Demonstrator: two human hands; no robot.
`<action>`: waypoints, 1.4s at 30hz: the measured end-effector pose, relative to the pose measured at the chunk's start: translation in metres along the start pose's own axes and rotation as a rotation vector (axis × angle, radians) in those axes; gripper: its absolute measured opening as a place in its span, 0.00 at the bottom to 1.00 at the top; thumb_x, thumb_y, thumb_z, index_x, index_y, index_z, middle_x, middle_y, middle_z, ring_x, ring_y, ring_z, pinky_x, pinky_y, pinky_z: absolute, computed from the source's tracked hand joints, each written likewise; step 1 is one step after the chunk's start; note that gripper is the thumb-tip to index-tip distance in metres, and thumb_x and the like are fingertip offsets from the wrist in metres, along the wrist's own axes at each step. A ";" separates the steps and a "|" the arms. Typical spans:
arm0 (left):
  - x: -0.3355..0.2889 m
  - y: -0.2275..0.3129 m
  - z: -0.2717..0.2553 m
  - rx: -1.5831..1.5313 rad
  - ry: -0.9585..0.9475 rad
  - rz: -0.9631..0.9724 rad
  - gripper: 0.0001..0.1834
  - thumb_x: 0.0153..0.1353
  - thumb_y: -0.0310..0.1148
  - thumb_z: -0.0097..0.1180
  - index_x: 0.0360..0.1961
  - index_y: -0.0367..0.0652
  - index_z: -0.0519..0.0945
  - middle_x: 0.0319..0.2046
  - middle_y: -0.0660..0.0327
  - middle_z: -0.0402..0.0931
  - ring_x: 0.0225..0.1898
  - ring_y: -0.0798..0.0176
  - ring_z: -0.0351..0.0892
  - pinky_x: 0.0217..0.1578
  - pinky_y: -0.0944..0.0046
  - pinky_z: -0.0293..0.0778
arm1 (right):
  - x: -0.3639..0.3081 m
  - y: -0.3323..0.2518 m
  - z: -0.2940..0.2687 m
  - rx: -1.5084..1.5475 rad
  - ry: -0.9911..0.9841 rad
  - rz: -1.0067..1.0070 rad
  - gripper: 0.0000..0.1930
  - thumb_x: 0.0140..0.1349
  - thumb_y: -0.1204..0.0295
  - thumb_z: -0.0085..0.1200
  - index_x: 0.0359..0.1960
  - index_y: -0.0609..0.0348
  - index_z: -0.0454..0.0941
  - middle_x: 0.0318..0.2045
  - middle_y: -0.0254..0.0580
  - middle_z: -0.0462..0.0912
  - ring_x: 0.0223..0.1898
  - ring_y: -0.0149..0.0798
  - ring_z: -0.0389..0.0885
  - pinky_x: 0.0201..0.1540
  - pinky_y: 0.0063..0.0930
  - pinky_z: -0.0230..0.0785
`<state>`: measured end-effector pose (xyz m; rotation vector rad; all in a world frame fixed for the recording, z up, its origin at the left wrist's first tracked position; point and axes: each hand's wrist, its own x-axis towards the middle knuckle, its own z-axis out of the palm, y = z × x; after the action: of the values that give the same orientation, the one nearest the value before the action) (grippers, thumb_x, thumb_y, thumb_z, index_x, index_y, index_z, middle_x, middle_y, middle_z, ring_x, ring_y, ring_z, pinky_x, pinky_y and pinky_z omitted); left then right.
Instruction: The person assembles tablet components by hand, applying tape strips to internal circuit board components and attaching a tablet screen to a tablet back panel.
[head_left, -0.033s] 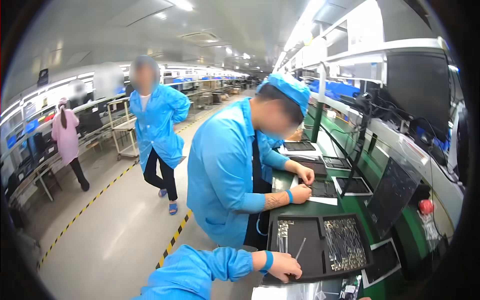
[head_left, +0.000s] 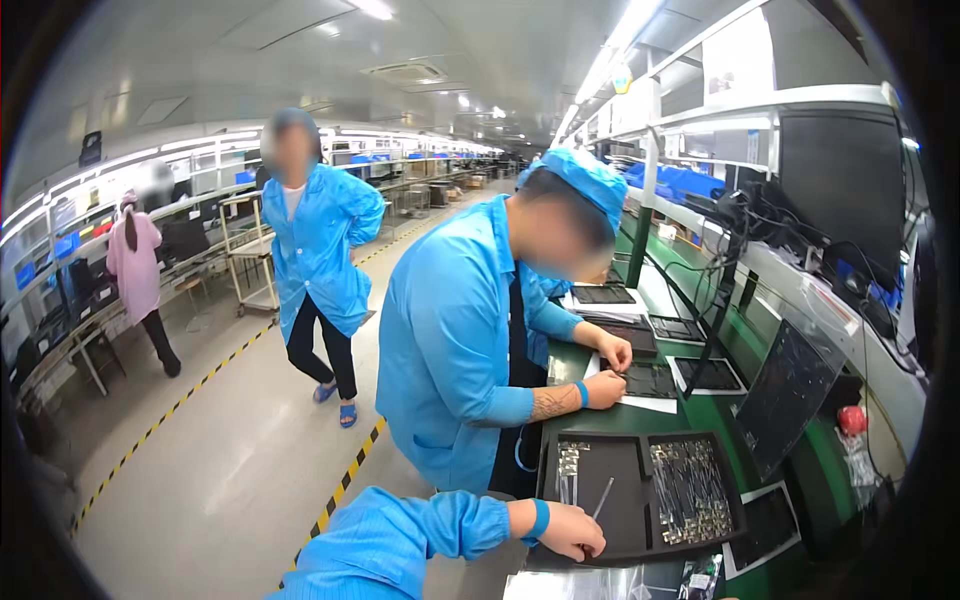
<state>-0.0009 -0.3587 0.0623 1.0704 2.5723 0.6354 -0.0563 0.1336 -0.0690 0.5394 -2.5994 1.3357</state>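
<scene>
My left hand (head_left: 572, 531), in a blue sleeve and wristband, reaches over the near edge of a black tray (head_left: 625, 510). Its fingers are closed around a slim grey stick-like tool (head_left: 604, 497), whose exact kind I cannot make out; its upper end points up and away. Many thin flex cables (head_left: 690, 490) with metallic ends fill the tray's right compartment. A smaller group of cables (head_left: 570, 465) lies in the left part. Clear plastic bags (head_left: 620, 582) lie just below my hand. My right hand is out of view.
Beside the tray, a co-worker in blue (head_left: 460, 320) bends over a dark panel (head_left: 650, 380) on the green bench. A dark board (head_left: 790, 400) stands tilted at the right. Another person (head_left: 318, 250) stands in the aisle by a cart (head_left: 250, 255).
The whole view has shifted very slightly. My left hand keeps the same hold over the tray, and a small skin-coloured patch at the lower edge has dropped out of sight.
</scene>
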 end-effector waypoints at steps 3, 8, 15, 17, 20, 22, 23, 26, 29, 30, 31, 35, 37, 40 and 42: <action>-0.004 -0.010 0.001 -0.025 0.016 -0.043 0.15 0.53 0.29 0.60 0.44 0.48 0.78 0.43 0.58 0.77 0.49 0.50 0.77 0.49 0.52 0.72 | 0.015 -0.050 0.004 0.194 0.071 0.204 0.05 0.66 0.74 0.53 0.34 0.48 0.80 0.26 0.33 0.78 0.17 0.25 0.66 0.22 0.20 0.67; 0.002 -0.026 -0.005 0.318 -0.119 0.138 0.18 0.51 0.25 0.58 0.45 0.49 0.76 0.52 0.60 0.69 0.55 0.52 0.71 0.51 0.46 0.70 | -0.012 -0.111 -0.015 0.911 0.044 0.481 0.03 0.68 0.78 0.52 0.37 0.54 0.76 0.28 0.33 0.74 0.27 0.29 0.70 0.27 0.26 0.68; -0.007 -0.028 -0.027 0.622 -0.334 0.138 0.12 0.55 0.40 0.63 0.40 0.53 0.80 0.48 0.65 0.73 0.55 0.59 0.70 0.51 0.56 0.69 | -0.003 -0.192 0.009 0.940 0.103 0.411 0.07 0.58 0.83 0.59 0.38 0.73 0.81 0.29 0.46 0.83 0.29 0.33 0.80 0.34 0.24 0.73; -0.002 -0.030 -0.034 0.611 -0.383 0.142 0.09 0.55 0.43 0.63 0.34 0.54 0.79 0.45 0.67 0.72 0.52 0.61 0.70 0.48 0.58 0.67 | -0.005 -0.188 0.008 0.940 0.043 0.449 0.06 0.61 0.81 0.58 0.39 0.72 0.81 0.30 0.44 0.84 0.30 0.32 0.80 0.36 0.23 0.74; 0.008 -0.028 -0.041 0.682 -0.375 0.216 0.09 0.57 0.44 0.62 0.32 0.55 0.77 0.41 0.69 0.73 0.50 0.63 0.71 0.46 0.59 0.65 | -0.021 -0.182 0.006 0.980 0.061 0.436 0.05 0.62 0.80 0.58 0.38 0.71 0.81 0.30 0.44 0.84 0.31 0.31 0.80 0.37 0.23 0.73; 0.008 -0.031 -0.042 0.660 -0.324 0.252 0.09 0.58 0.44 0.62 0.31 0.55 0.77 0.38 0.70 0.74 0.49 0.64 0.72 0.46 0.60 0.64 | -0.027 -0.179 0.004 1.051 0.017 0.452 0.04 0.63 0.80 0.57 0.36 0.69 0.80 0.31 0.43 0.84 0.31 0.31 0.79 0.38 0.23 0.73; 0.006 -0.034 -0.042 0.626 -0.260 0.272 0.09 0.59 0.44 0.62 0.31 0.55 0.76 0.36 0.71 0.75 0.47 0.64 0.72 0.46 0.60 0.63 | -0.028 -0.178 0.002 1.064 0.034 0.451 0.04 0.63 0.80 0.57 0.36 0.69 0.80 0.31 0.43 0.84 0.31 0.31 0.79 0.38 0.23 0.73; -0.009 -0.053 -0.029 0.553 -0.180 0.204 0.09 0.61 0.44 0.61 0.32 0.54 0.77 0.32 0.69 0.77 0.40 0.62 0.76 0.46 0.60 0.63 | -0.028 -0.184 -0.003 1.029 0.028 0.424 0.04 0.65 0.79 0.55 0.32 0.66 0.77 0.29 0.43 0.82 0.30 0.31 0.78 0.36 0.24 0.73; -0.020 -0.055 -0.020 0.481 -0.069 0.159 0.07 0.63 0.39 0.61 0.33 0.51 0.77 0.31 0.65 0.77 0.37 0.60 0.76 0.46 0.60 0.64 | -0.029 -0.189 -0.009 1.029 0.041 0.380 0.04 0.65 0.79 0.55 0.32 0.65 0.77 0.29 0.43 0.82 0.30 0.31 0.78 0.36 0.24 0.73; -0.019 -0.056 -0.019 0.350 0.023 0.118 0.07 0.62 0.36 0.62 0.33 0.49 0.77 0.30 0.63 0.76 0.37 0.57 0.76 0.45 0.59 0.66 | -0.027 -0.192 -0.011 1.036 0.043 0.358 0.04 0.65 0.79 0.55 0.31 0.65 0.77 0.28 0.42 0.81 0.30 0.31 0.78 0.36 0.24 0.72; -0.018 -0.056 -0.020 0.217 0.116 0.074 0.06 0.62 0.33 0.62 0.33 0.46 0.77 0.29 0.61 0.76 0.38 0.55 0.76 0.43 0.58 0.68 | -0.027 -0.194 -0.011 1.048 0.049 0.357 0.04 0.65 0.79 0.55 0.31 0.65 0.77 0.28 0.42 0.81 0.30 0.31 0.78 0.36 0.24 0.72; -0.014 -0.034 -0.038 0.030 0.566 -0.209 0.04 0.61 0.24 0.59 0.33 0.39 0.75 0.26 0.55 0.72 0.29 0.50 0.74 0.32 0.58 0.72 | -0.030 -0.207 -0.014 1.019 0.020 0.335 0.04 0.64 0.78 0.56 0.31 0.65 0.78 0.28 0.40 0.82 0.31 0.29 0.78 0.36 0.23 0.72; -0.005 -0.003 -0.050 0.042 0.654 -0.221 0.03 0.62 0.21 0.57 0.34 0.38 0.75 0.25 0.59 0.72 0.26 0.60 0.75 0.30 0.64 0.71 | -0.030 -0.215 -0.016 1.007 0.004 0.322 0.04 0.63 0.76 0.56 0.32 0.65 0.79 0.28 0.38 0.82 0.31 0.29 0.78 0.37 0.23 0.71; 0.013 0.069 -0.053 -0.489 0.553 -0.190 0.01 0.66 0.21 0.55 0.38 0.37 0.77 0.28 0.66 0.75 0.29 0.75 0.72 0.29 0.72 0.69 | -0.035 -0.228 -0.020 0.868 0.018 0.272 0.04 0.63 0.76 0.57 0.31 0.63 0.79 0.27 0.34 0.82 0.31 0.26 0.78 0.36 0.22 0.70; 0.024 0.106 -0.041 -0.740 0.376 -0.083 0.03 0.68 0.23 0.54 0.41 0.38 0.79 0.32 0.69 0.75 0.30 0.79 0.70 0.30 0.75 0.67 | -0.037 -0.244 -0.023 0.721 0.079 0.190 0.02 0.61 0.78 0.58 0.31 0.63 0.79 0.27 0.34 0.82 0.30 0.26 0.78 0.35 0.22 0.70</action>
<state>0.0289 -0.2863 0.1483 0.6235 2.2833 1.7156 0.0732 0.0308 0.1156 0.3119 -2.0850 2.3095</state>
